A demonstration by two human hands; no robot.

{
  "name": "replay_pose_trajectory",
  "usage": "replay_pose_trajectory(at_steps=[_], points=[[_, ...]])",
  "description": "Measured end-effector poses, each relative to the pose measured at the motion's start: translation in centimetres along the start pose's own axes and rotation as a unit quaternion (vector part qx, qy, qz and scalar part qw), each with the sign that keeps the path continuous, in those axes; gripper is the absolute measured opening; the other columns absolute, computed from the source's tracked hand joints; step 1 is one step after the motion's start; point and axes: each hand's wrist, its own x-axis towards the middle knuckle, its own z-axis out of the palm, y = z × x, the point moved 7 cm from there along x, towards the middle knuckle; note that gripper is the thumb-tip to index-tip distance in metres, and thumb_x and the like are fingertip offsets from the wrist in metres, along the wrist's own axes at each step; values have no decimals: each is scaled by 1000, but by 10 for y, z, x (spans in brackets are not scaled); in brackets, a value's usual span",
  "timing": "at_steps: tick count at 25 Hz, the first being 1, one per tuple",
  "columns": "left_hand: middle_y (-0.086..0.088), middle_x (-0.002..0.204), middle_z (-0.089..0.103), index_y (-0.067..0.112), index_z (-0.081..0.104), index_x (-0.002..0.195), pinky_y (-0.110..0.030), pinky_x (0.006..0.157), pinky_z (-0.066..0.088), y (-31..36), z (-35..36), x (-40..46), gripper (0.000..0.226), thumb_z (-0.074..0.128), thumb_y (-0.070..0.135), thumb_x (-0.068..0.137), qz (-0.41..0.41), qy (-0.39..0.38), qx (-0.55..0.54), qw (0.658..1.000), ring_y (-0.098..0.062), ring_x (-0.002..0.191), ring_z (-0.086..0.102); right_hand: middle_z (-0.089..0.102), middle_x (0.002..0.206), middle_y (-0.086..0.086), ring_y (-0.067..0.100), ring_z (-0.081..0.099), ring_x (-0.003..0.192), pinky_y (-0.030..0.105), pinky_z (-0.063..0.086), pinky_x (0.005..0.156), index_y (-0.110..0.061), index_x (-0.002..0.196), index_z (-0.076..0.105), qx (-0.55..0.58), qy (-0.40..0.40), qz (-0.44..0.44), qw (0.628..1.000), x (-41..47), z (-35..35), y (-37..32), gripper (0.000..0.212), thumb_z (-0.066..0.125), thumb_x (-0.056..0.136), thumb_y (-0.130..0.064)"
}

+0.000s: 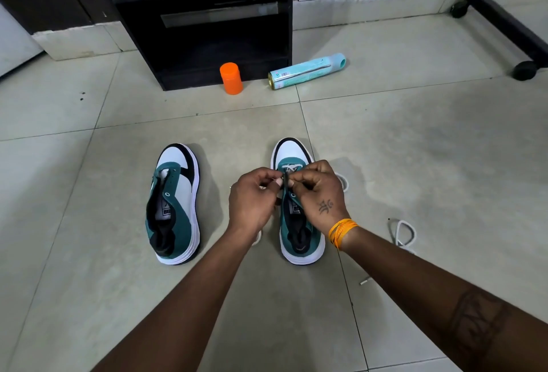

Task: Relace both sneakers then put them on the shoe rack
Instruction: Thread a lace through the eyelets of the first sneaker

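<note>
Two teal, white and black sneakers stand on the tiled floor, toes pointing away from me. The left sneaker [173, 202] has bare eyelets and no lace. Over the right sneaker [298, 223] my left hand [255, 199] and my right hand [318, 191] meet, each pinching the white lace at the eyelets. One crossing of lace [290, 168] shows near its toe. A loose loop of lace [344, 182] lies beside that shoe. A second white lace [404, 235] lies on the floor to the right. The black shoe rack [204, 19] stands straight ahead.
An orange-capped bottle [231, 78] stands in front of the rack. A pale blue spray can [307, 71] lies on its side to its right. A black wheeled frame [504, 22] is at the far right, against the floral wall.
</note>
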Motion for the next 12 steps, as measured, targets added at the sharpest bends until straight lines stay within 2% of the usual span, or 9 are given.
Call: replay_pose_trajectory(at_steps=[2, 5, 7, 9, 11, 12], points=[[11, 82, 77, 36, 77, 87, -48, 75, 65, -1, 1, 5, 9, 77, 27, 88, 14, 10, 9, 1000, -16, 69, 76, 58, 103, -1, 0, 61, 96, 12, 46, 88, -16, 94, 83, -16, -20, -12, 1000, -1, -1, -3, 12, 75, 90, -7], [9, 74, 75, 28, 77, 81, -45, 74, 65, 2, 2, 11, 10, 79, 20, 87, 22, 18, 13, 1000, -14, 64, 74, 56, 110, -3, 2, 60, 104, 16, 46, 95, -15, 102, 81, -38, -17, -20, 999, -9, -2, -7, 16, 72, 90, -9], [9, 72, 74, 26, 76, 80, -46, 74, 64, 3, 1, 14, 9, 76, 21, 87, 18, 23, 18, 999, -14, 64, 73, 51, 122, -4, 6, 55, 118, 19, 43, 105, -15, 118, 76, -57, -19, -36, 998, -21, -4, -14, 33, 70, 85, -13], [5, 70, 74, 21, 74, 79, -49, 74, 64, -4, -1, 14, 10, 69, 20, 88, -23, 32, -14, 999, -16, 62, 73, 46, 132, -2, 6, 49, 125, 16, 39, 109, -17, 129, 67, -73, -17, -63, 995, -38, -4, -21, 48, 70, 81, -18], [-1, 66, 71, 15, 70, 76, -54, 70, 64, -16, -2, 11, 16, 62, 19, 88, -82, 34, -42, 995, -22, 60, 73, 46, 128, -1, 10, 51, 122, 23, 43, 107, -17, 126, 63, -85, 5, -86, 993, -54, -5, -24, 41, 71, 86, -15], [-4, 64, 70, 12, 68, 73, -53, 67, 64, -20, -5, 9, 20, 60, 24, 86, -94, 31, -16, 995, -26, 60, 73, 47, 123, -2, 13, 53, 116, 30, 46, 104, -17, 122, 62, -90, 23, -89, 992, -58, -7, -22, 32, 69, 91, -13]])
